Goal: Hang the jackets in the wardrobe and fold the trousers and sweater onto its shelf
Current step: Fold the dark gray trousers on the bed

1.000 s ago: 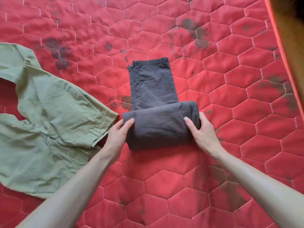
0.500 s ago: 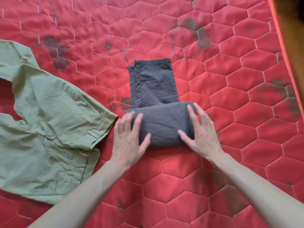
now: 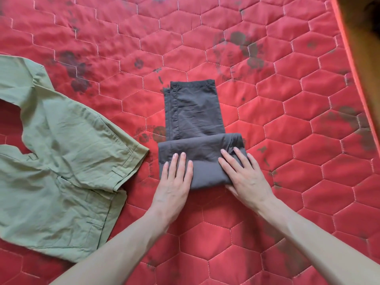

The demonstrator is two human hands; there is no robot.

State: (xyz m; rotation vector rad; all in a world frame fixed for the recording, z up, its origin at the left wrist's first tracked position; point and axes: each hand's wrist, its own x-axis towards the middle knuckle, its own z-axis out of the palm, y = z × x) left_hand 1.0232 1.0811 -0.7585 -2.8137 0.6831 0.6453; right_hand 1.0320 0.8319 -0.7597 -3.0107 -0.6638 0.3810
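Note:
Dark grey trousers [image 3: 195,112] lie partly folded in the middle of the red quilted mattress [image 3: 287,182]. Their near part is doubled into a thick fold, and the leg ends stretch away from me. My left hand [image 3: 174,179] lies flat, fingers apart, on the left near corner of that fold. My right hand [image 3: 244,175] presses flat on its right near corner, with the thumb tucked under the edge. Light green trousers [image 3: 61,161] are spread out unfolded on the left.
The mattress has dark stains in several spots. Its orange piped edge [image 3: 353,64] runs down the right side, with a brown wooden surface [image 3: 368,27] beyond it.
Both hands have gone from gripping the sides of the fold to lying flat on top of it. The fold has flattened a little.

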